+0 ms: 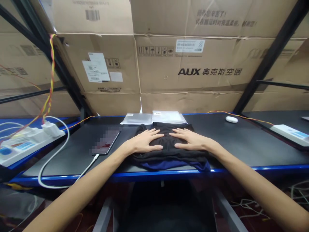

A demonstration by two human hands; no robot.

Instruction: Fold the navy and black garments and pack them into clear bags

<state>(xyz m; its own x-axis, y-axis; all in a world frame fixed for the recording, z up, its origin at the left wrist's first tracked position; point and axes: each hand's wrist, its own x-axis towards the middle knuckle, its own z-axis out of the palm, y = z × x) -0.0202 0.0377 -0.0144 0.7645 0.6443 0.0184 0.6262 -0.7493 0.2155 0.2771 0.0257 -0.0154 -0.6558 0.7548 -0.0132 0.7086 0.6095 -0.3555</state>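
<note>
A pile of black fabric [166, 141], perhaps folded garments, lies at the front edge of the dark tabletop. Dark blue cloth [164, 165] shows beneath it along the near side. My left hand [146, 140] rests flat on the left part of the black fabric, its fingers spread. On the right part, my right hand [189, 139] lies palm down with fingers stretched out as well. The two hands are apart, and their thumbs point toward each other. Just behind the cloth are two flat packets in clear plastic, a left one [136, 119] and a right one [168, 117].
A phone [107, 143] with a white charging cable [44, 161] lies left of the cloth. Power strips stand at the left [26, 141] and right [291, 133]. A white earbud case [231, 119] sits at the back right. Cardboard [193, 83] walls the rear between black metal posts.
</note>
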